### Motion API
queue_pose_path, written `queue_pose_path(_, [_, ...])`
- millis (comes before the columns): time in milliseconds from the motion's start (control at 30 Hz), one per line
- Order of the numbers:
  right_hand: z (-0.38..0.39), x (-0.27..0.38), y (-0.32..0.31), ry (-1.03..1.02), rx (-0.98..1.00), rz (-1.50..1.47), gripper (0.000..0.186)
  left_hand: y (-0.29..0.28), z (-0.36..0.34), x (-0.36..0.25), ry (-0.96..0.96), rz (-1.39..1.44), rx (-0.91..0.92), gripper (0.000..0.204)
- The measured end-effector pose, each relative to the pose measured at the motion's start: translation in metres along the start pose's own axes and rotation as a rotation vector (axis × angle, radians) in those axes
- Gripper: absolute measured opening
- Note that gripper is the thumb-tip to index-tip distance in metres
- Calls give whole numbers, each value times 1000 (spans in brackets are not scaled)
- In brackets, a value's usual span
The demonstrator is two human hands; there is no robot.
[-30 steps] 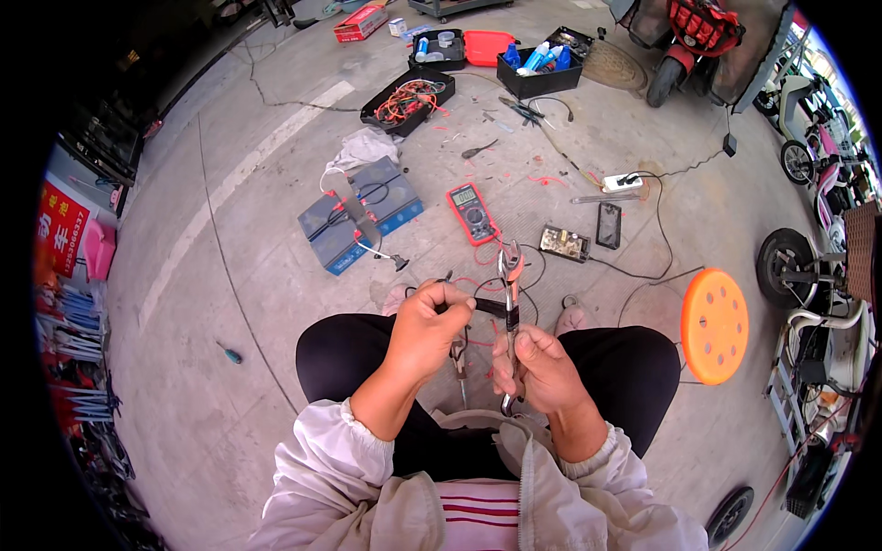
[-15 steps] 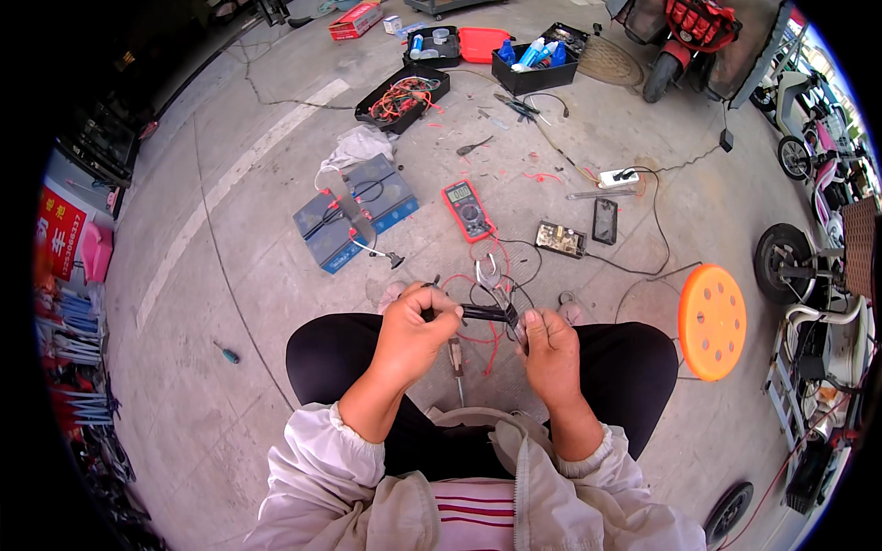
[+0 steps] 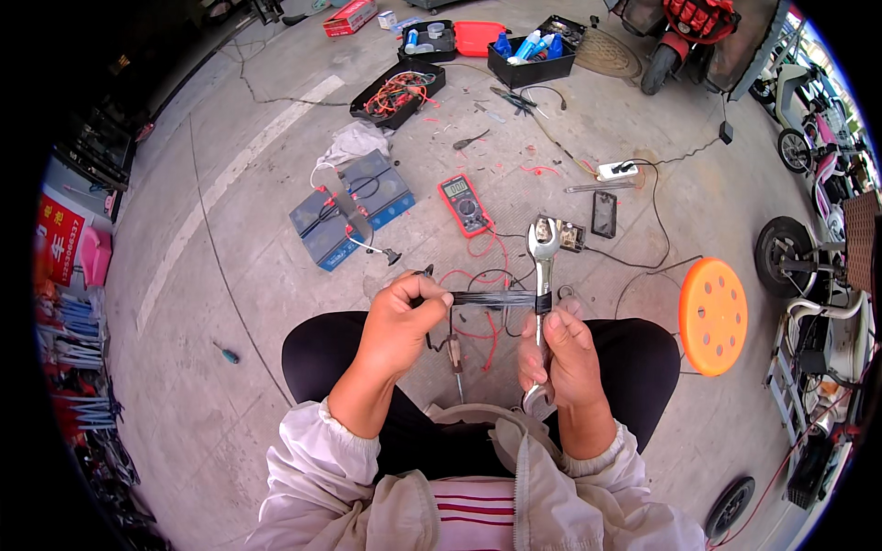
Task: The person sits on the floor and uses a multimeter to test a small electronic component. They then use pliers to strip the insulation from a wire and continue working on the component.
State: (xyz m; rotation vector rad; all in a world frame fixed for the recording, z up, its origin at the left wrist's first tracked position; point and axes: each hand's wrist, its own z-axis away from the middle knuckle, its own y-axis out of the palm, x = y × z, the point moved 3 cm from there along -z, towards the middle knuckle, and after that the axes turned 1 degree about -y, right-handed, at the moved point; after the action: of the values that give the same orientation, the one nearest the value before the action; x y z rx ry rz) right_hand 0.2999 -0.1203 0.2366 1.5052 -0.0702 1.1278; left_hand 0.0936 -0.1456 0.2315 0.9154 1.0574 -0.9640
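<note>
My left hand (image 3: 393, 326) pinches one end of a strip of black tape (image 3: 496, 298), pulled taut across to the right. The tape's other end wraps around the middle of a combination wrench (image 3: 543, 266). My right hand (image 3: 571, 360) grips that wrench below the wrap; it stands nearly upright in the picture, open jaw at the far end. A thin dark loop hangs beneath my left hand. On the ground under the tape lies a screwdriver (image 3: 456, 354) beside red and black leads. A red multimeter (image 3: 464, 204) lies beyond my hands.
Two blue batteries (image 3: 323, 234) lie ahead left. An opened circuit board (image 3: 571, 236) and a white power strip (image 3: 618, 172) are ahead right. An orange stool (image 3: 713, 317) stands to the right. Farther off are a box of wires (image 3: 397, 96) and a black bin of bottles (image 3: 531, 72).
The wrench has turned from tilted to nearly upright and moved right with my right hand. The tape between my hands is longer and straighter. My left hand has shifted slightly left.
</note>
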Motion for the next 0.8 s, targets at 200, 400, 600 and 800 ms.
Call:
queue_pose_path(200, [0, -5, -9, 105, 19, 46, 42, -12, -2, 6, -61, 33, -29, 4])
queue_pose_path(400, [-2, 5, -10, 7, -78, 313, 17, -14, 6, 4, 14, -39, -26, 5])
queue_pose_path(600, [0, 14, -8, -188, -265, 731, 16, -11, 8, -1, 55, -54, 11, 7])
queue_pose_path(800, [5, 74, -4, -135, -268, 887, 20, 9, -2, -1, 33, 5, 96, 6])
